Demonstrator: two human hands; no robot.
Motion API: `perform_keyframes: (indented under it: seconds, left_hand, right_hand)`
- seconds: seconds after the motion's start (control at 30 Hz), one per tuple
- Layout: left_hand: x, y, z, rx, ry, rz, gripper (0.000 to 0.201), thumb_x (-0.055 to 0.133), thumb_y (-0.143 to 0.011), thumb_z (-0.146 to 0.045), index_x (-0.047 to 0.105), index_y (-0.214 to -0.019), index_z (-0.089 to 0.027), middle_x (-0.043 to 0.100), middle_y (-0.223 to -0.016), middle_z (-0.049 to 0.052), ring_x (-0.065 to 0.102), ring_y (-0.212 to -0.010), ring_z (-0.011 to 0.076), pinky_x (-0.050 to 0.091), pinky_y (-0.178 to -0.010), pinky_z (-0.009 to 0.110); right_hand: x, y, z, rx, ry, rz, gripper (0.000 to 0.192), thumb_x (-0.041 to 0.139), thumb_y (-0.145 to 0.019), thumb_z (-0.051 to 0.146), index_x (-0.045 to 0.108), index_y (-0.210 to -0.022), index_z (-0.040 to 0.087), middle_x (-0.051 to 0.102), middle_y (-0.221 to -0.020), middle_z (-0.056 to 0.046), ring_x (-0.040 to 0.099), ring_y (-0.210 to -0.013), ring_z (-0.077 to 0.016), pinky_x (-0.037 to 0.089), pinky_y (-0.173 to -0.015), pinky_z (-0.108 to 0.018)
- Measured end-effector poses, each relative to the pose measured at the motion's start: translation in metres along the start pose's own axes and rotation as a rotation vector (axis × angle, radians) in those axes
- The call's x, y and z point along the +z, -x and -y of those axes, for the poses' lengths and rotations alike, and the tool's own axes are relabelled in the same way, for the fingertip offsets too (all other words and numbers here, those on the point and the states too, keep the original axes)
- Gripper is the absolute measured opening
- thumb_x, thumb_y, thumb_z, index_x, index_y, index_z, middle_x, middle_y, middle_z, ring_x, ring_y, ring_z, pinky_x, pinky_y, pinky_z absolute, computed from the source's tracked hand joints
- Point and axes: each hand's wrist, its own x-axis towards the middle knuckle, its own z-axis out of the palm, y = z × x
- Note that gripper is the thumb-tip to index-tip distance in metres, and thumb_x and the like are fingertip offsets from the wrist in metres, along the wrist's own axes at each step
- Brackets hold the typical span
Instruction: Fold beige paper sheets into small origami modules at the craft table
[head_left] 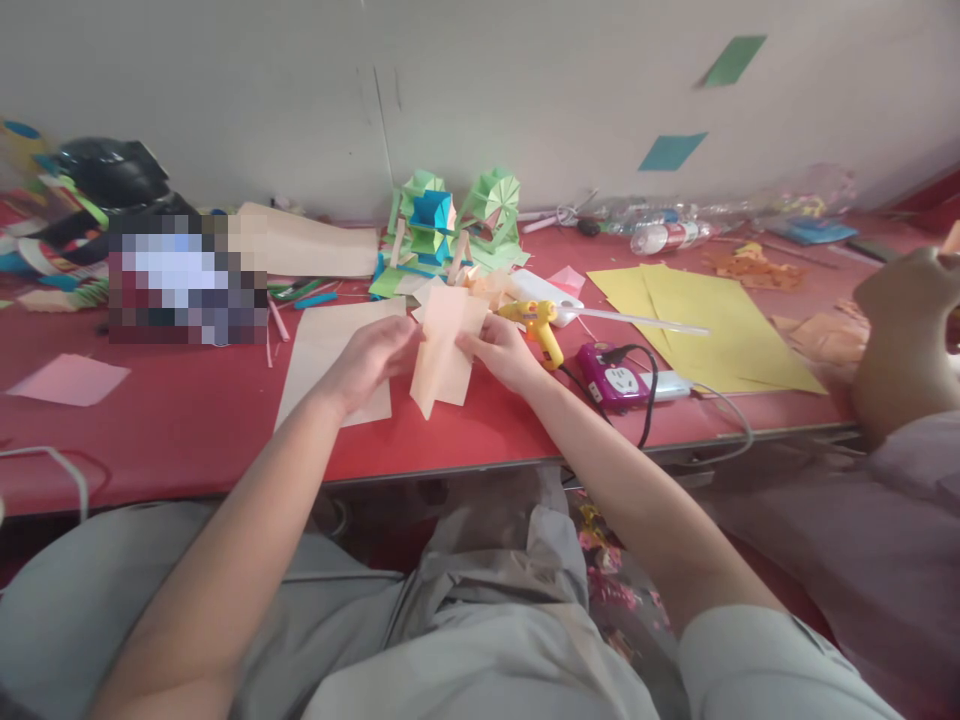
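Note:
Between my two hands is a creased sheet of peach paper (444,345), held upright just above the table's front part. My right hand (504,350) pinches its right edge between thumb and fingers. At the left edge, my left hand (375,358) is closed on the paper, its fingertips partly hidden behind it. Under my left hand lies a flat peach sheet (307,350). Close to my right hand rests a yellow glue gun (538,325) with a clear glue stick (637,318) jutting from its back.
Behind my hands stand folded green paper shapes (491,200) and a blue folded piece (433,212). On the right are a purple power strip (611,385), yellow sheets (720,330) and plastic bottles (671,236). A co-worker's arm (904,330) rests at far right; pink paper (69,380) lies left.

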Motion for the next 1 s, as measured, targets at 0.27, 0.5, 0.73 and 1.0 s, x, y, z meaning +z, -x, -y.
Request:
perform_keyframes:
  seconds: [0.27,0.5,0.73,1.0]
  left_hand:
    - [0.002,-0.009,0.016,0.144,-0.231,-0.235,0.041,0.084,-0.068,-0.031,0.064,-0.101,-0.019,0.071,-0.101,0.007,0.069,-0.092,0.0217,0.056,-0.083,0.036]
    - [0.001,-0.009,0.019,0.042,-0.117,-0.16,0.048,0.081,-0.073,-0.037,0.067,-0.113,-0.016,0.075,-0.093,0.009,0.071,-0.086,0.0246,0.058,-0.082,0.04]
    - [0.002,-0.009,0.017,0.038,-0.036,-0.182,0.027,0.081,-0.07,-0.035,0.073,-0.089,-0.018,0.076,-0.098,0.008,0.071,-0.093,0.0259,0.058,-0.084,0.039]
    - [0.005,-0.007,0.004,-0.153,0.119,-0.126,0.043,0.061,-0.083,-0.055,0.071,-0.102,-0.018,0.074,-0.095,0.01,0.071,-0.084,0.0246,0.056,-0.066,0.033]
  right_hand:
    - [0.006,0.003,0.011,0.13,-0.085,0.071,0.052,0.064,-0.08,0.07,0.067,-0.102,0.023,0.073,-0.095,-0.006,0.072,-0.09,-0.022,0.061,-0.074,-0.035]
    - [0.005,0.003,0.009,0.033,0.034,0.052,0.041,0.078,-0.073,0.055,0.07,-0.094,0.021,0.073,-0.088,-0.005,0.071,-0.086,-0.0221,0.06,-0.078,-0.038]
    - [0.001,0.002,0.005,0.052,0.043,0.044,0.039,0.076,-0.074,0.053,0.076,-0.097,0.02,0.073,-0.089,-0.004,0.069,-0.083,-0.0204,0.06,-0.073,-0.034]
    - [0.001,0.005,0.008,-0.094,0.146,0.005,0.027,0.07,-0.08,0.037,0.079,-0.1,0.022,0.069,-0.117,-0.006,0.069,-0.09,-0.0182,0.061,-0.066,-0.029]
